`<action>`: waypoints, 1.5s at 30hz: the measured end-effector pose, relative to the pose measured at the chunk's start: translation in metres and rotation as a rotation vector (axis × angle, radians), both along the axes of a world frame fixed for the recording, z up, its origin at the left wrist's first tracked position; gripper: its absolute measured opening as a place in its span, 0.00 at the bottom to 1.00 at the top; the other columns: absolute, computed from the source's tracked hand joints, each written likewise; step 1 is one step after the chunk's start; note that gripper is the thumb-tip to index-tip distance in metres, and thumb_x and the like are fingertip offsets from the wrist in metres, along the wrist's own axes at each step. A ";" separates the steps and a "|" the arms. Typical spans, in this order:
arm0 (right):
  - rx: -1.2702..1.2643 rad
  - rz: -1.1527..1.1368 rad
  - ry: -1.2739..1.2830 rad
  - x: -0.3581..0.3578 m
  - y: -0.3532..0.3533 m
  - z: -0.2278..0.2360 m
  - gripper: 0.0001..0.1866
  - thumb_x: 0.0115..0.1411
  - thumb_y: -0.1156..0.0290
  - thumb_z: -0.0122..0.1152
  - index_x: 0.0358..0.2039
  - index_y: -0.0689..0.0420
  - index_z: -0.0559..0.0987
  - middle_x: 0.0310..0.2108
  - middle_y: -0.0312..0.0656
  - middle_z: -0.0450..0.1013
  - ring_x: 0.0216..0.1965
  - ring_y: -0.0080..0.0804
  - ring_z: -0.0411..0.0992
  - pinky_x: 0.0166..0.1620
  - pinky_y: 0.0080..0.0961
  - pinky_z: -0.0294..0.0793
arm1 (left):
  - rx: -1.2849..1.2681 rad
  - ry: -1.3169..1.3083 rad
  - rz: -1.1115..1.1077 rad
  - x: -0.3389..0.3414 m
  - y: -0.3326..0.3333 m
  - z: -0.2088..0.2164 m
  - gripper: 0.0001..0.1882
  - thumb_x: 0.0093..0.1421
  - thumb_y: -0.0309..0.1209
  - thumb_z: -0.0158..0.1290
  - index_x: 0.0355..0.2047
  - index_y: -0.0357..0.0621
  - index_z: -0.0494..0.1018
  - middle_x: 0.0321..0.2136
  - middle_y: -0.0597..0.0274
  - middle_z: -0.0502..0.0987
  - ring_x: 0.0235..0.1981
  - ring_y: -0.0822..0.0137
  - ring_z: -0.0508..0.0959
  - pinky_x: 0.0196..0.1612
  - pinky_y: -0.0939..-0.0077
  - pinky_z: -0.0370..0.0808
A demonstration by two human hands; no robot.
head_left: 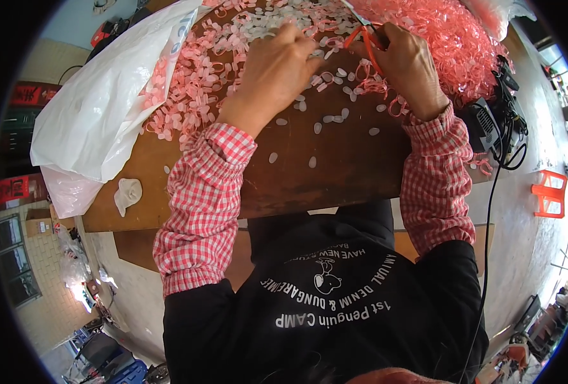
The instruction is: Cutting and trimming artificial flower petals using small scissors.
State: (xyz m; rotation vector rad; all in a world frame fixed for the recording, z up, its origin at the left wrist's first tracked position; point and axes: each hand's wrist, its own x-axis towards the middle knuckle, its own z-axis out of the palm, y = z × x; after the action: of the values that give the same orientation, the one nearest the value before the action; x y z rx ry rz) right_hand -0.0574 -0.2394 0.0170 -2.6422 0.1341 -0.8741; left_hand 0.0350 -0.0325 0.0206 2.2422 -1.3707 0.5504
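Note:
My right hand (409,67) grips a pair of scissors (373,61) with orange-red handles, the blades directed away at the far edge of the view. To its left, my left hand (274,67) is held over the table with its fingers bent and drawn together. Whatever lies between those fingertips is too blurred to make out. Small pink plastic loop-shaped pieces (191,86) are heaped left of my left hand. Beyond both hands lie many pale translucent oval bits (268,25), and more are scattered nearer to me. A glossy, brighter pink heap (453,45) rises beside my right hand.
A white plastic bag (98,109) hangs over the brown table's (335,173) left side. A crumpled pale scrap (128,195) lies at the near left corner. Black cables (506,115) and a dark device sit at the right edge. An orange stool (548,193) stands farther right.

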 end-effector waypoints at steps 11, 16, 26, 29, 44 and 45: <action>0.596 0.221 0.068 0.008 0.017 -0.009 0.20 0.55 0.55 0.68 0.29 0.63 0.77 0.17 0.45 0.71 0.19 0.33 0.71 0.26 0.30 0.70 | -0.351 0.543 -0.048 -0.018 0.006 -0.015 0.05 0.55 0.25 0.57 0.31 0.36 0.78 0.28 0.53 0.76 0.28 0.62 0.78 0.29 0.70 0.73; 0.589 0.355 0.062 0.009 0.032 -0.016 0.15 0.59 0.62 0.66 0.38 0.61 0.79 0.20 0.30 0.72 0.20 0.10 0.64 0.21 0.15 0.63 | -0.274 0.393 -0.005 -0.026 0.013 -0.020 0.07 0.57 0.24 0.56 0.36 0.36 0.77 0.30 0.59 0.75 0.26 0.67 0.77 0.30 0.75 0.72; 0.631 0.269 0.168 0.011 0.023 -0.015 0.13 0.61 0.62 0.63 0.37 0.60 0.79 0.20 0.27 0.69 0.19 0.11 0.64 0.21 0.13 0.61 | -0.253 0.557 -0.092 -0.025 0.013 -0.023 0.11 0.54 0.23 0.60 0.39 0.37 0.77 0.30 0.63 0.75 0.27 0.71 0.76 0.31 0.78 0.74; 0.944 0.418 0.242 0.002 0.038 -0.004 0.12 0.61 0.61 0.63 0.36 0.58 0.79 0.21 0.26 0.69 0.21 0.10 0.63 0.23 0.12 0.60 | -0.521 0.864 -0.089 -0.032 0.015 -0.020 0.11 0.56 0.20 0.58 0.41 0.37 0.76 0.34 0.68 0.75 0.27 0.80 0.73 0.31 0.86 0.72; 0.849 0.387 0.073 0.002 0.057 -0.014 0.13 0.55 0.66 0.68 0.35 0.61 0.79 0.25 0.34 0.75 0.25 0.14 0.67 0.29 0.17 0.69 | -0.927 1.390 -0.156 -0.042 0.018 -0.018 0.10 0.61 0.26 0.56 0.42 0.37 0.74 0.34 0.59 0.80 0.26 0.70 0.79 0.32 0.80 0.77; 0.845 0.394 0.075 0.001 0.058 -0.010 0.13 0.55 0.66 0.68 0.35 0.61 0.79 0.25 0.34 0.75 0.25 0.14 0.67 0.29 0.17 0.69 | -0.934 1.385 -0.154 -0.040 0.019 -0.019 0.10 0.61 0.26 0.56 0.42 0.37 0.74 0.34 0.59 0.80 0.26 0.70 0.79 0.32 0.80 0.77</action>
State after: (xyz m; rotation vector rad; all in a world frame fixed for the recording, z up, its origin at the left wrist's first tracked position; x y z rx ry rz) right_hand -0.0567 -0.1810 0.0072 -1.8150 -0.0061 -0.4390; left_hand -0.0049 -0.0137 0.0019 1.1525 -0.3553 -0.3761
